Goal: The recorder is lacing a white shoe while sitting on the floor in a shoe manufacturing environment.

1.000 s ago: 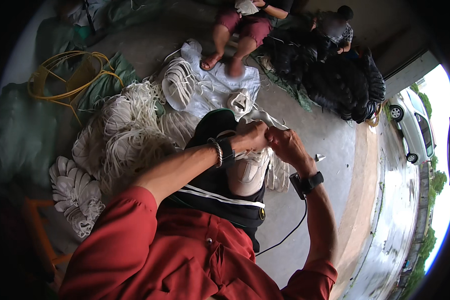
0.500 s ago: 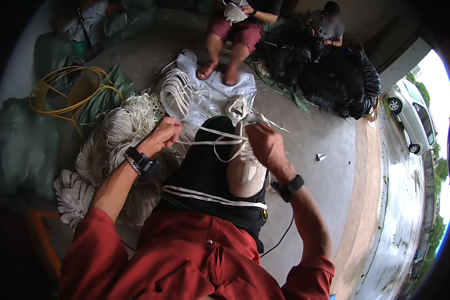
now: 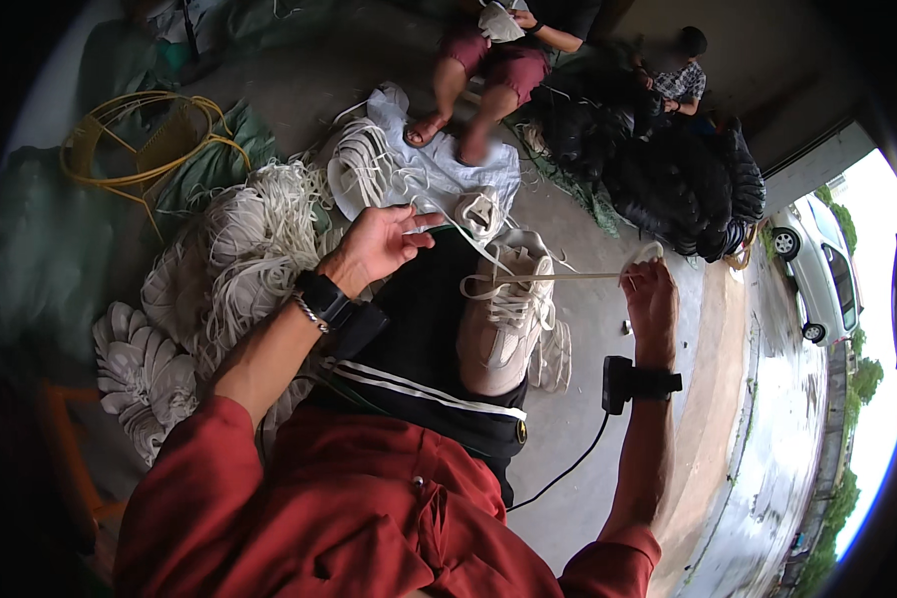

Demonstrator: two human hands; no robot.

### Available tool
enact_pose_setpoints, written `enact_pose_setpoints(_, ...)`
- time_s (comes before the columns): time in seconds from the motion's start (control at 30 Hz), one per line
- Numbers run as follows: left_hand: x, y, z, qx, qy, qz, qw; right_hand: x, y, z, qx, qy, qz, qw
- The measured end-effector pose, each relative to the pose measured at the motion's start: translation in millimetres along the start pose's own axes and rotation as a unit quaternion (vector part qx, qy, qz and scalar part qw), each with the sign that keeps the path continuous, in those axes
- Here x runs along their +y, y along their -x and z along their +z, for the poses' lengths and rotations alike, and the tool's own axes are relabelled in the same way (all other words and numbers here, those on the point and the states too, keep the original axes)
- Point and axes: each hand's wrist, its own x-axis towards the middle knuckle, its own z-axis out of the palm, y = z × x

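Observation:
A pale beige sneaker (image 3: 488, 344) rests on the black cloth (image 3: 409, 309) over my lap, its toe toward me. White lacing crosses its front. My right hand (image 3: 650, 299), out to the right, is closed on a white shoelace (image 3: 578, 276) drawn taut sideways from the sneaker; a pale loop stands above its fingers. To the left of the sneaker, my left hand (image 3: 379, 244) is open with its fingers apart. Another lace end passes close to its fingertips, and the hand does not appear to grip it.
A heap of whitish shoe uppers with dangling laces (image 3: 259, 239) lies on my left. Ahead, another pale shoe (image 3: 480, 213) is by a white sheet (image 3: 488, 174), where a person sits. Behind are a yellow round frame (image 3: 149, 179), black shoe pieces (image 3: 658, 189) and a second person.
My hands have moved apart. The right one has pulled its lace outward to the right; the left one, earlier closed on a lace, has opened. More of the sneaker shows between them.

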Motion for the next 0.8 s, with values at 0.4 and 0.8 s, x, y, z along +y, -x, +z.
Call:
enact_pose_setpoints(0.4, 60.0, 8.4, -168.4, 0.261, 0.194, 0.17, 0.93, 12.5, -7.5, -20.9, 0.047, -0.061, 0.042, 0.996)
enact_pose_setpoints(0.8, 119.6, 60.6, -219.5, 0.337, 0.141, 0.246, 0.898, 8.3, -9.4, -27.1, 0.039, -0.043, 0.041, 0.997)
